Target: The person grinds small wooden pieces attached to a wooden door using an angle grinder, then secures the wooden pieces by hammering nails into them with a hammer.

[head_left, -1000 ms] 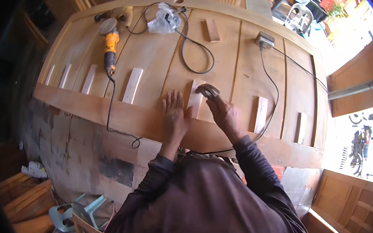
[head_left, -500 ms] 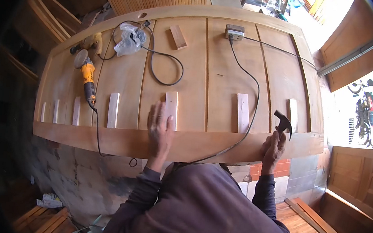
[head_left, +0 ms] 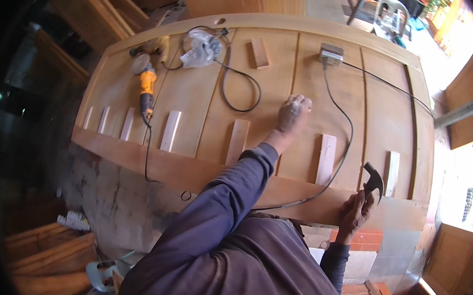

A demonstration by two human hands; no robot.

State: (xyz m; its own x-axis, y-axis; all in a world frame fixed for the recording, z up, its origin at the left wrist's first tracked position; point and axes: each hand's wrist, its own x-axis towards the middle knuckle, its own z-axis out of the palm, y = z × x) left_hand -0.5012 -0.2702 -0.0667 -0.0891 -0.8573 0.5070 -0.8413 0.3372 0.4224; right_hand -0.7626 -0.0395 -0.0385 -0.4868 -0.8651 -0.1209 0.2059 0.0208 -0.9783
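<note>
My left hand (head_left: 295, 112) is down on the wooden door panel (head_left: 279, 55), its fingers curled together; whatever they pinch is hidden. A claw hammer (head_left: 372, 180) is gripped in my right hand (head_left: 357, 212), head up, over the panel's near edge. Short pale wood blocks stand in a row along the near rail, among them one block (head_left: 237, 141) left of my left hand, another (head_left: 326, 159) to its right and a third (head_left: 392, 173) just beyond the hammer.
A yellow angle grinder (head_left: 147, 85) lies on the left of the panel, near a plastic bag (head_left: 201, 49) and a looped black cord. A loose wood block (head_left: 260, 53) and a socket box (head_left: 331, 53) sit toward the back. The socket's cable runs past my right hand's side.
My left hand has left the wood block and reached rightward and forward, to where a small dark sliver lay on the panel. The hammer stays in my right hand. The view has shifted.
</note>
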